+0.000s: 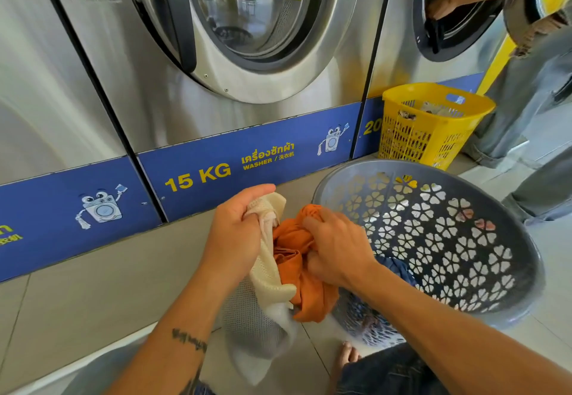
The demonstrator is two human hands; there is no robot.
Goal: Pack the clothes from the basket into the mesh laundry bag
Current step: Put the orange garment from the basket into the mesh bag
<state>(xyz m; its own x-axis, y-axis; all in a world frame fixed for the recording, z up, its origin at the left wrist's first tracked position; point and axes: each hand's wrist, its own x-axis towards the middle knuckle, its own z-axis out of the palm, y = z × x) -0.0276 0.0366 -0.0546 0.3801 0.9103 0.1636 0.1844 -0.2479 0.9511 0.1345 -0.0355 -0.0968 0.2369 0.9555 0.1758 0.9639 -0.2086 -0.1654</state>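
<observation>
Meanwhile, left hand [236, 227] pinching mesh bag [269, 280] (cream rim) — right hand [335, 249] gripping orange garment [306, 289].

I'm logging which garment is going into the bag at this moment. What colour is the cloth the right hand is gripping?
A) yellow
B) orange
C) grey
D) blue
B: the right hand grips a bunched orange cloth beside the cream mesh bag that the left hand holds up.
</observation>
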